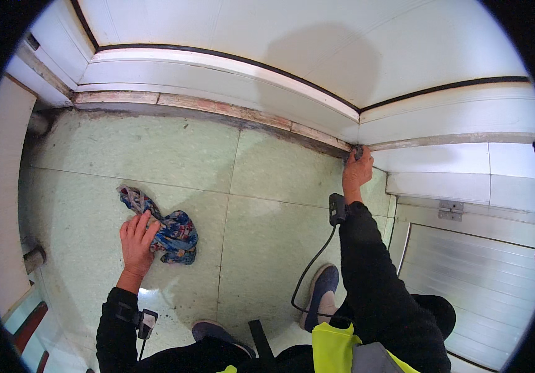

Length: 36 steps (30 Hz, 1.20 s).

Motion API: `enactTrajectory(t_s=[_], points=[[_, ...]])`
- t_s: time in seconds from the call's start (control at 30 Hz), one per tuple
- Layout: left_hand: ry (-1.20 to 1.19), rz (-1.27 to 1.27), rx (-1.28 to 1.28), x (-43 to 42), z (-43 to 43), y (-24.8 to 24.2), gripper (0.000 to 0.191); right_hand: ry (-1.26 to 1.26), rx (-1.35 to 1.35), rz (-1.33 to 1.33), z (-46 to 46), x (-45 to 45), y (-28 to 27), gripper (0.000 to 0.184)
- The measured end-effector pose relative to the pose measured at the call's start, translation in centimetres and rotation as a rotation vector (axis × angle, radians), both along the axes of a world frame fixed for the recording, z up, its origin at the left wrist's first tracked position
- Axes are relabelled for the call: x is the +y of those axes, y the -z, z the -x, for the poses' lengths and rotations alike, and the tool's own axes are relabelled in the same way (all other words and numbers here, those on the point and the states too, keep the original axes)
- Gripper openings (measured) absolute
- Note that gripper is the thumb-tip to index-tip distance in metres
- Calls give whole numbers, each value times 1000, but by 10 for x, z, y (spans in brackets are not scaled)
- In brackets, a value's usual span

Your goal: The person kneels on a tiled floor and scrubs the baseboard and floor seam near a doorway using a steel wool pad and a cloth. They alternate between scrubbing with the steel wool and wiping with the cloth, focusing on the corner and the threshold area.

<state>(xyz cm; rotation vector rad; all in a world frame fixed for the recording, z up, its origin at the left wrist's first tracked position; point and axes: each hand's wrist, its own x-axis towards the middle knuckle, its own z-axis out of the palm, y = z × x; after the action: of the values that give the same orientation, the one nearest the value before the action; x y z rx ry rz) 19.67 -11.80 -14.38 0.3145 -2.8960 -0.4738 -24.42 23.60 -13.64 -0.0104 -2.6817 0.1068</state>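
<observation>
My left hand has its fingers on a crumpled blue patterned cloth, which lies on the pale green tiled floor. Farther off, at the right-hand corner of the skirting, my right hand grips a small dark grey scouring pad. The pad is mostly hidden by the fingers and seems to be a steel wool scrubber. It meets the end of the worn tile ledge, where the two walls join. Dark grime runs along the base of that ledge.
A white panel rises behind the ledge. To the right is a metal cabinet door with a hinge. A pale board stands at left, near a pipe end. My shoes are on the floor; a cable hangs from my right wrist.
</observation>
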Motion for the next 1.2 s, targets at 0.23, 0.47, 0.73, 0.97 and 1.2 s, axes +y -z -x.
enactTrajectory(t_s=[0.23,0.47,0.73,0.97,1.2], points=[[8,-58,7,-2,-1,-3,61,57,-86,263,-6,-9,9,50],[9,-62,31,-2,0,-6,62,-20,-64,227,-20,-58,6,38],[17,-37,23,-2,-2,-5,61,-213,-198,289,-63,-135,-3,36],[20,-28,-33,0,4,-20,62,-864,-603,584,-103,-195,-4,36],[28,-214,-50,-3,-6,-44,68,-937,-909,421,-140,-150,-44,55]])
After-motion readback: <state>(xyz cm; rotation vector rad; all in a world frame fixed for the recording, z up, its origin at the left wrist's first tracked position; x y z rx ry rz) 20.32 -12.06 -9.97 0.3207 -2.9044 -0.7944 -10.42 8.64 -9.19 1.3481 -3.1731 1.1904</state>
